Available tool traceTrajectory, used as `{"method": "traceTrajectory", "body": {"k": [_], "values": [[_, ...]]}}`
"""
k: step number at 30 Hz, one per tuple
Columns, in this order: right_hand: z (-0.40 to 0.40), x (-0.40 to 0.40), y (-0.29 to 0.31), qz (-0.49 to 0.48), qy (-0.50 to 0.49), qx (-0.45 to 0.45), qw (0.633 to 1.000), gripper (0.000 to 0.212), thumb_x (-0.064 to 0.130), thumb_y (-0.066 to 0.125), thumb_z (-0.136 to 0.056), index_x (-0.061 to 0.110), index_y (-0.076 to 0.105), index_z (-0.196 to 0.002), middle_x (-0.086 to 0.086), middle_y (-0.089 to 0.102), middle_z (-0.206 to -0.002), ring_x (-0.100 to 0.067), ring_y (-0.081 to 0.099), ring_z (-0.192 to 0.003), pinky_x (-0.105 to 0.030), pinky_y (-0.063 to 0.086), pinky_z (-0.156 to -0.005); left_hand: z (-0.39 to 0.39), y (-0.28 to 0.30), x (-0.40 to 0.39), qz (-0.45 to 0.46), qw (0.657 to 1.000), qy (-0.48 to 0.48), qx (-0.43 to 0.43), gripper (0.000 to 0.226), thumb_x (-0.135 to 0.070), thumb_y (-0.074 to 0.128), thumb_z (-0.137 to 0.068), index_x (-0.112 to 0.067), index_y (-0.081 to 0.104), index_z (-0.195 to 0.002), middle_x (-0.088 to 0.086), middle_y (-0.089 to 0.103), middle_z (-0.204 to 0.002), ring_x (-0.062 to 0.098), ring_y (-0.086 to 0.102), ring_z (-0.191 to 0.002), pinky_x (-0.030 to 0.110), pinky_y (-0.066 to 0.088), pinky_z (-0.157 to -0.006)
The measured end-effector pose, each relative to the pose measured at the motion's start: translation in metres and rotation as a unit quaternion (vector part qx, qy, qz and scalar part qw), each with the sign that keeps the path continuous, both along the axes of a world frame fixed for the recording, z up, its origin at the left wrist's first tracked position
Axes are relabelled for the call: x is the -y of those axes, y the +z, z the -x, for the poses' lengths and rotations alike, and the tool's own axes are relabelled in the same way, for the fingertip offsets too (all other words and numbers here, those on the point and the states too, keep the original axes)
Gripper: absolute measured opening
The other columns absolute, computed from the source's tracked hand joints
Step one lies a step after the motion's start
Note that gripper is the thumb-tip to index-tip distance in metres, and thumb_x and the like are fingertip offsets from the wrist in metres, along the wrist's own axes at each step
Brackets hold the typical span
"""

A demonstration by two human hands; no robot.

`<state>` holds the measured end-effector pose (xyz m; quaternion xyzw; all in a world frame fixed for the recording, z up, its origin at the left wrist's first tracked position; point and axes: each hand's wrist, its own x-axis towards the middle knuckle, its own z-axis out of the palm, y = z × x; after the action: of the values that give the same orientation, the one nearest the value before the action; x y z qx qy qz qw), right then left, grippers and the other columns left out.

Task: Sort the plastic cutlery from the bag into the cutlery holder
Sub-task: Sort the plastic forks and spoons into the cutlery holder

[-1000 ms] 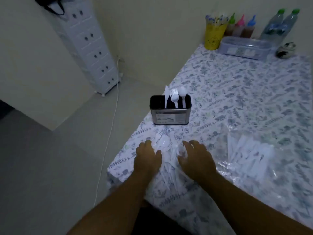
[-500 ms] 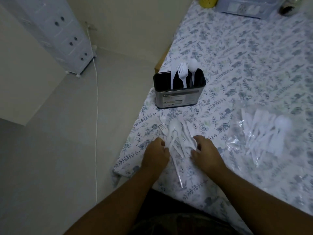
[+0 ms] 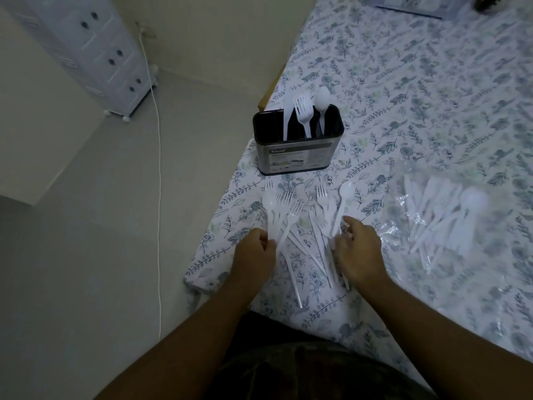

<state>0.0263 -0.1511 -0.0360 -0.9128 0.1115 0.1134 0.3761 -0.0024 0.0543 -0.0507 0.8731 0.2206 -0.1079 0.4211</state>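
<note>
**Cutlery loose at table's near edge**

Loose forks and spoons [image 3: 305, 226] lie spread near the table's [image 3: 432, 82] left corner. Left hand [image 3: 253, 255] has fingers curled at a fork handle; right hand [image 3: 359, 252] fingers curled onto handles, actual grip unclear. Holder [image 3: 298, 153] stands just beyond, holding knife, fork, spoon. Bag [image 3: 450, 217] to the right, cutlery still inside.

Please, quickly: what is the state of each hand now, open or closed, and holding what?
Left hand: fingers curled, pinching handles in the loose cutlery pile.
Right hand: fingers curled on cutlery handles in the same pile.
</note>
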Motion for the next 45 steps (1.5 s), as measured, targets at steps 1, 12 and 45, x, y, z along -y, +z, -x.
{"method": "traceTrajectory", "body": {"k": [1, 12, 45], "values": [[0.001, 0.0, 0.0, 0.009, 0.001, 0.017, 1.0, 0.05, 0.031, 0.051, -0.093, 0.015, 0.056, -0.141, -0.01, 0.062, -0.118, -0.027, 0.056, -0.111, -0.046, 0.048, -0.099, 0.001, 0.001, 0.002, 0.0, 1.0, 0.003, 0.003, 0.008, -0.022, 0.061, -0.096, -0.02, 0.055, -0.092, -0.007, 0.058, -0.083, 0.014, 0.059, -0.079, 0.019, 0.043, -0.064], [-0.003, -0.019, 0.001, -0.181, -0.006, -0.132, 0.975, 0.046, 0.03, 0.07, -0.095, 0.014, 0.055, -0.135, -0.009, 0.072, -0.096, -0.025, 0.072, -0.085, -0.046, 0.061, -0.085, 0.014, 0.012, 0.054, 0.08, 0.989, -0.124, 0.019, 0.013, -0.03, 0.067, -0.092, -0.022, 0.064, -0.101, -0.011, 0.063, -0.08, -0.001, 0.06, -0.07, 0.015, 0.045, -0.062], [-0.009, -0.003, 0.003, 0.135, 0.218, -0.092, 0.962, 0.021, 0.036, 0.064, -0.085, 0.026, 0.059, -0.103, 0.003, 0.06, -0.099, -0.02, 0.06, -0.088, -0.033, 0.05, -0.073, -0.013, 0.002, 0.029, -0.075, 0.994, -0.059, -0.044, 0.016, -0.023, 0.07, -0.076, -0.01, 0.063, -0.072, 0.001, 0.062, -0.068, 0.014, 0.059, -0.063, 0.024, 0.042, -0.051]]}}
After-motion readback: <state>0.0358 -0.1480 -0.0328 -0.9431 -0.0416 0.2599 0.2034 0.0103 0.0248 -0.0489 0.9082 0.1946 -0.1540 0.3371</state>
